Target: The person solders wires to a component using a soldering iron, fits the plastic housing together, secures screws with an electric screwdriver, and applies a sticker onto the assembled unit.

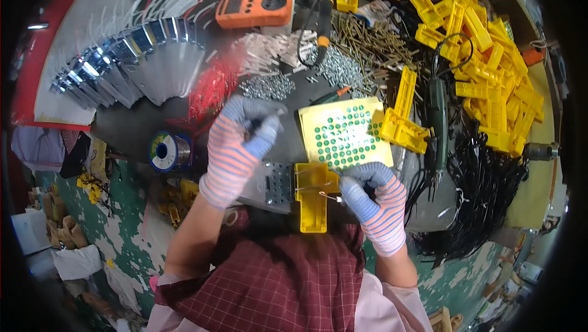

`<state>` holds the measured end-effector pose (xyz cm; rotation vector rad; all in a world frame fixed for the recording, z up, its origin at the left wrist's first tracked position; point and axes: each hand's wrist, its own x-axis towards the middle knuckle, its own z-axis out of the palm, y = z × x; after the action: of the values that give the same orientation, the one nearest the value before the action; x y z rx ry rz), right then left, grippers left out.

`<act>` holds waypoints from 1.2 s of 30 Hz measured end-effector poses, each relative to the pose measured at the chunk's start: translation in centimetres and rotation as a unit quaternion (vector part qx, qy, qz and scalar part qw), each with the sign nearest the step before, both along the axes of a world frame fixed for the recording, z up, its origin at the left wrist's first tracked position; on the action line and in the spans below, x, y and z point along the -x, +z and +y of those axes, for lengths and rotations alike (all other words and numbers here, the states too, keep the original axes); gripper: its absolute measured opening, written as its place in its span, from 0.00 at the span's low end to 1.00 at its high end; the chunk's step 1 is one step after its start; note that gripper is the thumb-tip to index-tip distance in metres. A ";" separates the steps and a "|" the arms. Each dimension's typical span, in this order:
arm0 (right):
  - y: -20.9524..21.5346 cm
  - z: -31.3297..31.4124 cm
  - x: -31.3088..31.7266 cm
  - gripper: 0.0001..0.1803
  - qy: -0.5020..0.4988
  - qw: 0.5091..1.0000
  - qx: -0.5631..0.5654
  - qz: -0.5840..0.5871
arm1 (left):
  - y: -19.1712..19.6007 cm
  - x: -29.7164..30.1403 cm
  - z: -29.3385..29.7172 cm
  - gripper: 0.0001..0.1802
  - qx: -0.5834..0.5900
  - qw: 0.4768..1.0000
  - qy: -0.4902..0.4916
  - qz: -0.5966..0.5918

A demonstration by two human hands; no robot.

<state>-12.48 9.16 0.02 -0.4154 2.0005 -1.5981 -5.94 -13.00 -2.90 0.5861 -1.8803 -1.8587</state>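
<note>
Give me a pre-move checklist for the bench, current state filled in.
1. Gloves on both hands: ok, striped gloves on the left hand and right hand.
2. Yellow housing open side up: ok, its hollow faces the camera.
3. Wire tucked inside the housing: not ok, its pale end sticks out at the right.
4. Left hand clear of the housing: ok, it is above and to the left.
5. Part secure in left fingertips: cannot tell, too small and blurred.
6. Screw pile uncovered: ok, it lies in view beyond the left hand.
</note>
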 end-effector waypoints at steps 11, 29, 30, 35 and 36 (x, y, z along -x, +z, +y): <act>1.0 -1.2 -0.1 0.07 0.048 0.999 0.018 0.015 | 0.9 -3.1 3.6 0.09 -0.137 0.982 -0.117 0.061; 1.6 -1.1 0.9 0.07 0.105 0.994 -0.039 0.006 | 0.9 -2.2 2.9 0.09 0.174 0.972 -0.143 0.073; 1.6 -1.2 1.2 0.07 0.104 0.994 -0.040 0.007 | 0.7 -1.9 2.4 0.09 0.265 0.945 -0.159 0.108; 1.5 -1.3 3.2 0.08 0.162 0.981 -0.035 -0.104 | 1.1 -1.5 1.3 0.08 0.259 0.935 -0.210 0.119; 1.2 -1.2 3.3 0.08 0.173 0.981 -0.021 -0.080 | 1.1 -1.5 1.2 0.08 0.246 0.936 -0.225 0.117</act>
<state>-15.76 7.91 1.26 -0.5662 1.7287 -1.3266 -4.48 -11.76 -1.82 -0.2418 -2.3186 -1.5066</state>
